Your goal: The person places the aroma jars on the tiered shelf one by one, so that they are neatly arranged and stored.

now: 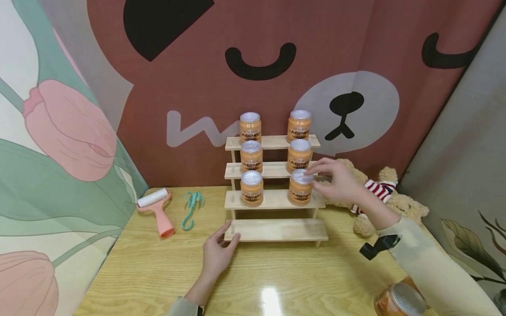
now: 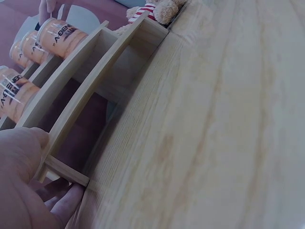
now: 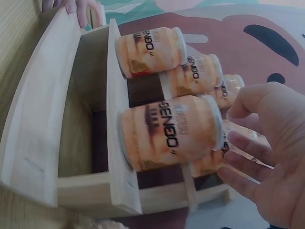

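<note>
A stepped wooden display rack (image 1: 276, 230) stands on the table, with a pair of orange cans with silver lids on each of its upper three steps. My left hand (image 1: 216, 252) grips the left end of the bare lowest step, thumb on top and fingers around the end piece, as the left wrist view (image 2: 21, 176) shows. By the right can (image 1: 299, 193) on the second-lowest step is my right hand (image 1: 341, 182), fingers spread loosely near its lid. In the right wrist view that can (image 3: 169, 133) stands upright on the step; whether a fingertip touches it I cannot tell.
A pink lint roller (image 1: 160, 213) and a teal hooked item (image 1: 192, 210) lie left of the rack. To the right is a teddy bear (image 1: 407, 204) in a striped top. Another lidded container (image 1: 403, 300) stands at the front right, partly behind my right sleeve. A printed curtain hangs behind.
</note>
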`<move>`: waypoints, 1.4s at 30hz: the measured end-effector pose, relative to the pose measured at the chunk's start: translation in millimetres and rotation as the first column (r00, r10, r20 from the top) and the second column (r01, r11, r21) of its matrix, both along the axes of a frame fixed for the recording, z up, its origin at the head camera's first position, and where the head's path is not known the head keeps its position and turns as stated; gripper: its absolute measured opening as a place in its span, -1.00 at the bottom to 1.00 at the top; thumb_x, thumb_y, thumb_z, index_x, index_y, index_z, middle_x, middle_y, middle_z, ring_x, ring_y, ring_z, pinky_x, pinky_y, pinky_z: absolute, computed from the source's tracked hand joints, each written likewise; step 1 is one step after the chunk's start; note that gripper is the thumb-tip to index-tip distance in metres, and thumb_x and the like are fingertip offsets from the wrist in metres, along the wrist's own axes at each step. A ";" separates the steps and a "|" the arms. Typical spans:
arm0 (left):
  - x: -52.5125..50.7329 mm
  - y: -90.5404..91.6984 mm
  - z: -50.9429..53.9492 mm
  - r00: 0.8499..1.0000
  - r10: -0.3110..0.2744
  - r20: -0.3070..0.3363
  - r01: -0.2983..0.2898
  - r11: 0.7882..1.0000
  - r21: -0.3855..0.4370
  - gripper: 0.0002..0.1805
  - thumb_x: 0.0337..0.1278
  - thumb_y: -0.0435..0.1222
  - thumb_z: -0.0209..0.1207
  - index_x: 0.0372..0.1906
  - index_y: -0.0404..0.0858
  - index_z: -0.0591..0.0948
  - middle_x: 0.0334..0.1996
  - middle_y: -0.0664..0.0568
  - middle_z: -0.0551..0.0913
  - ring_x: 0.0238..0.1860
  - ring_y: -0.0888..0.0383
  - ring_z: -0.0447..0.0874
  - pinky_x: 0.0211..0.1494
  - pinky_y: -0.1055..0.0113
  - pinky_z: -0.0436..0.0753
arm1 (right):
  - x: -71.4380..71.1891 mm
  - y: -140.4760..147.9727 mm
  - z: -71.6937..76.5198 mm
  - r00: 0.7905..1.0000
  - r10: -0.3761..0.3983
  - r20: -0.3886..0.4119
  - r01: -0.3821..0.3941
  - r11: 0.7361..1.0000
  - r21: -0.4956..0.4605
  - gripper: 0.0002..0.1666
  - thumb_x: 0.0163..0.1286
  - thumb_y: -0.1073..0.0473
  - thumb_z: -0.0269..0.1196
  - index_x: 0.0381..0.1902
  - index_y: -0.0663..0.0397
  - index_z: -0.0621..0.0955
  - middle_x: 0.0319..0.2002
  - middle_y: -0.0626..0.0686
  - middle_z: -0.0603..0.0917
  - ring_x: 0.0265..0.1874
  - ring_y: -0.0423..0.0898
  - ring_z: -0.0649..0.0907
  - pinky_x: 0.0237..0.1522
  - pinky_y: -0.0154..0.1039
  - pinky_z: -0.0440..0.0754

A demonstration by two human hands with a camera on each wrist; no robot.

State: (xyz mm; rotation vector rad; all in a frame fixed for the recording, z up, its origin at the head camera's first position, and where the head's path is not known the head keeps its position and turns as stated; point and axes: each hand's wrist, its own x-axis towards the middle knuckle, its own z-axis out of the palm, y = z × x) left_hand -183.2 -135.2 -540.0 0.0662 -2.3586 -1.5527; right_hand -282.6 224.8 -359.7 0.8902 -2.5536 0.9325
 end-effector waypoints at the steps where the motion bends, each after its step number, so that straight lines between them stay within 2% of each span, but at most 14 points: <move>1: -0.2 -0.1 -0.2 1.000 0.000 0.001 0.000 1.000 0.002 -0.44 0.32 -0.18 0.46 0.37 -0.20 0.66 0.38 -0.13 0.64 0.36 -0.25 0.63 0.17 -0.01 0.81 | 2.6 3.3 2.1 1.000 -0.005 -0.025 0.005 1.000 0.009 -0.70 0.33 0.39 0.39 -0.03 0.01 0.84 0.05 0.07 0.76 -0.10 -0.04 0.69 -0.15 -0.18 0.75; 3: -0.7 -0.2 -0.8 1.000 0.002 0.002 -0.002 1.000 0.003 -0.44 0.31 -0.18 0.47 0.37 -0.19 0.66 0.38 -0.13 0.64 0.36 -0.25 0.63 0.17 0.00 0.81 | 8.6 11.0 6.3 0.996 -0.021 -0.086 0.024 0.999 0.032 -0.69 0.33 0.36 0.42 -0.02 -0.05 0.84 0.02 0.02 0.78 -0.20 -0.11 0.65 -0.28 -0.26 0.62; 5: -1.3 -0.4 -1.5 1.000 0.001 0.002 -0.001 1.000 0.003 -0.44 0.31 -0.18 0.47 0.37 -0.17 0.66 0.38 -0.13 0.65 0.36 -0.24 0.63 0.17 0.01 0.82 | 14.1 20.4 9.6 0.989 -0.035 -0.146 0.043 0.998 0.047 -0.67 0.31 0.35 0.46 -0.01 -0.10 0.84 0.01 -0.02 0.79 -0.22 -0.15 0.64 -0.31 -0.32 0.52; 8: -1.7 -0.8 -2.1 1.000 0.004 0.003 -0.004 1.000 0.002 -0.45 0.31 -0.18 0.47 0.37 -0.15 0.67 0.38 -0.12 0.65 0.36 -0.23 0.63 0.16 0.02 0.82 | 23.4 35.7 13.9 0.980 -0.041 -0.196 0.054 0.997 0.061 -0.63 0.29 0.33 0.50 0.01 -0.13 0.83 0.02 -0.01 0.79 -0.17 -0.18 0.68 -0.34 -0.35 0.48; 12: -1.7 -1.4 -1.9 1.000 0.006 0.003 -0.006 1.000 0.004 -0.45 0.31 -0.18 0.47 0.37 -0.15 0.67 0.38 -0.13 0.65 0.37 -0.22 0.62 0.16 0.02 0.82 | 36.6 55.5 15.9 0.978 -0.050 -0.202 0.064 0.996 0.065 -0.58 0.27 0.34 0.51 0.05 -0.16 0.81 0.04 0.00 0.80 -0.13 -0.34 0.67 -0.35 -0.44 0.47; 18: -1.1 -2.7 -2.4 1.000 0.011 0.001 -0.011 1.000 0.006 -0.45 0.31 -0.18 0.47 0.36 -0.16 0.67 0.37 -0.15 0.65 0.35 -0.25 0.64 0.17 0.01 0.82 | 58.6 78.5 7.2 0.982 -0.108 -0.158 0.114 0.993 0.031 -0.53 0.26 0.38 0.51 0.07 -0.17 0.81 0.03 -0.06 0.81 0.04 -0.62 0.57 -0.09 -0.62 0.52; 22: -1.2 -3.0 -3.8 1.000 0.013 -0.001 -0.013 1.000 0.005 -0.45 0.31 -0.18 0.47 0.36 -0.17 0.67 0.37 -0.15 0.65 0.33 -0.26 0.66 0.16 0.01 0.82 | 70.5 90.5 -1.6 0.977 -0.112 -0.180 0.121 0.992 0.039 -0.50 0.20 0.40 0.54 0.06 -0.16 0.81 0.00 -0.11 0.81 0.02 -0.66 0.54 -0.10 -0.64 0.53; 24: -1.4 -2.8 -4.1 1.000 0.012 -0.001 -0.012 1.000 0.007 -0.45 0.31 -0.18 0.47 0.36 -0.16 0.67 0.37 -0.14 0.65 0.33 -0.25 0.65 0.16 0.02 0.82 | 75.9 96.2 -6.4 0.977 -0.107 -0.185 0.117 0.992 0.045 -0.47 0.17 0.41 0.55 0.05 -0.17 0.81 -0.02 -0.16 0.80 -0.01 -0.62 0.57 -0.12 -0.64 0.52; 27: -1.6 -2.3 -3.8 1.000 0.009 0.002 -0.009 1.000 0.009 -0.45 0.32 -0.17 0.47 0.37 -0.16 0.67 0.38 -0.13 0.65 0.34 -0.25 0.65 0.16 0.02 0.82 | 84.1 103.8 -14.5 0.981 -0.093 -0.168 0.103 0.993 0.049 -0.44 0.14 0.43 0.56 0.06 -0.19 0.80 -0.03 -0.25 0.78 -0.08 -0.55 0.62 -0.14 -0.64 0.53; 32: -1.2 -1.1 -2.5 1.000 0.001 0.006 -0.001 1.000 0.013 -0.45 0.32 -0.16 0.46 0.37 -0.14 0.67 0.39 -0.11 0.64 0.35 -0.23 0.64 0.17 0.01 0.82 | 97.6 112.0 -26.6 0.997 -0.026 -0.071 0.027 0.999 0.022 -0.41 0.18 0.49 0.53 0.09 -0.18 0.77 0.00 -0.33 0.76 -0.06 -0.51 0.66 -0.10 -0.65 0.65; 35: -1.1 -0.5 -2.3 1.000 0.002 0.007 -0.002 1.000 0.014 -0.45 0.32 -0.16 0.46 0.37 -0.14 0.67 0.39 -0.10 0.64 0.35 -0.23 0.64 0.18 0.00 0.81 | 106.9 117.1 -32.0 1.000 0.025 -0.010 -0.025 0.999 0.034 -0.41 0.23 0.47 0.51 0.14 -0.15 0.75 0.05 -0.27 0.77 0.02 -0.50 0.66 -0.07 -0.61 0.69; 42: -1.5 1.0 -2.0 1.000 0.007 0.008 -0.007 1.000 0.013 -0.45 0.32 -0.18 0.46 0.37 -0.15 0.67 0.38 -0.13 0.64 0.35 -0.24 0.64 0.18 -0.01 0.81 | 126.7 133.1 -51.0 0.992 0.095 0.080 -0.103 0.990 0.099 -0.43 0.30 0.37 0.51 0.19 -0.24 0.72 0.10 -0.22 0.76 0.05 -0.47 0.67 -0.14 -0.48 0.75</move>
